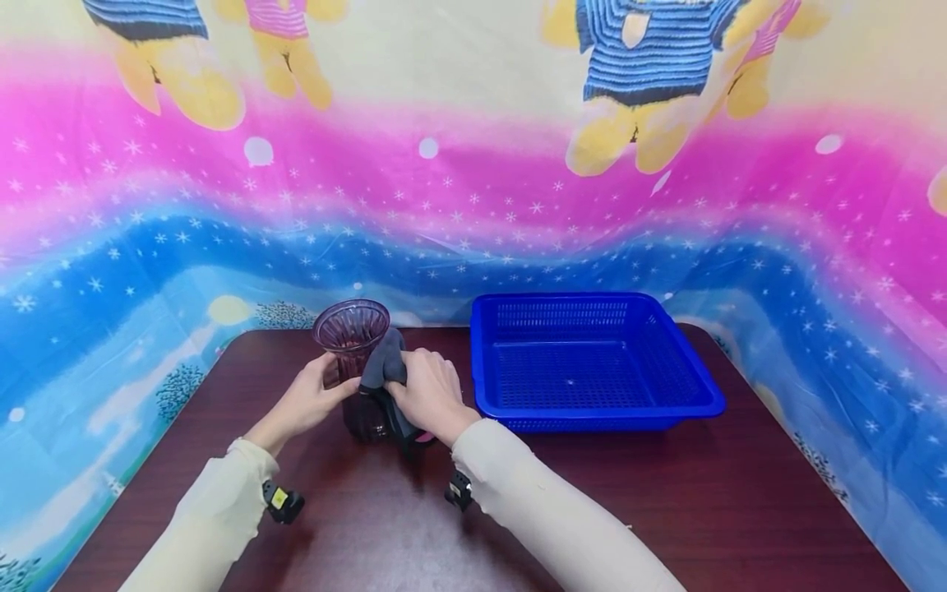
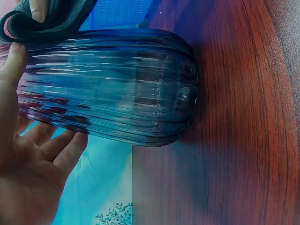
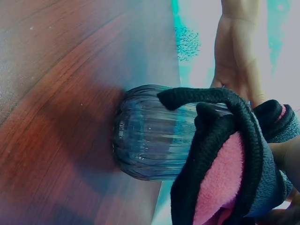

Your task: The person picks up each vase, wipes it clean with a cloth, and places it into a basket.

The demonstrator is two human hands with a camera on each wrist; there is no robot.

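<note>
Pale sleeves (image 1: 551, 510) up close, then ribbed vase (image 2: 122, 89) upright on bench (image 1: 355, 526), gripped in left hand (image 1: 302, 400), grey cloth (image 1: 379, 367) clutched in right hand (image 1: 431, 392) against it. Looks mid-wipe; can't judge amount left.

Glossy ribbed glass vase (image 2: 117, 89), fuzzy cloth (image 3: 220, 178)

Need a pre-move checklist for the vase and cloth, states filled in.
1. Left hand holding the vase: ok, thumb and fingers around it.
2. Vase mouth facing up: ok.
3. Right hand gripping the cloth: ok, bunched, pink side partly showing.
4. Blue basket apart from the vase: ok, off to its right.
5. Glass fully dry: cannot tell.
</note>
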